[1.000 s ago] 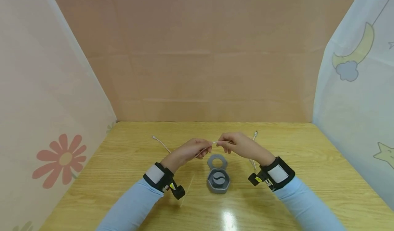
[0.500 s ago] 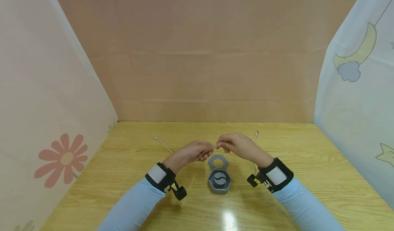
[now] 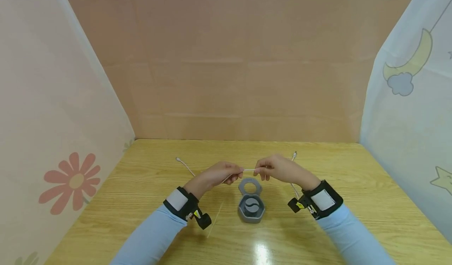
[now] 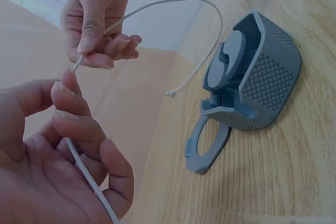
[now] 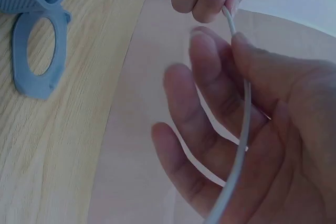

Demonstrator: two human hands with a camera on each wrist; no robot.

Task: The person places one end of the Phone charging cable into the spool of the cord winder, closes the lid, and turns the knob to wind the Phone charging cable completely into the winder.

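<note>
L hand [image 3: 215, 175]: raised just left of and above the gray case [image 3: 250, 209], my fingers curled, thumb and forefinger pinching the white cable [image 3: 248, 170] | R hand [image 3: 279, 169]: mirrored just right of and above the case, fingertips pinching the same cable | forearms: angled inward, blue sleeves, black wrist straps.

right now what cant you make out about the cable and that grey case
- Cable plugs: too small in the head view to tell their type.
- Cable behind the left hand and right hand: hidden by the hands in the head view, cut off by the lower edge in both wrist views.
- Grey case: mostly cut off by the top edge in the right wrist view.
</note>
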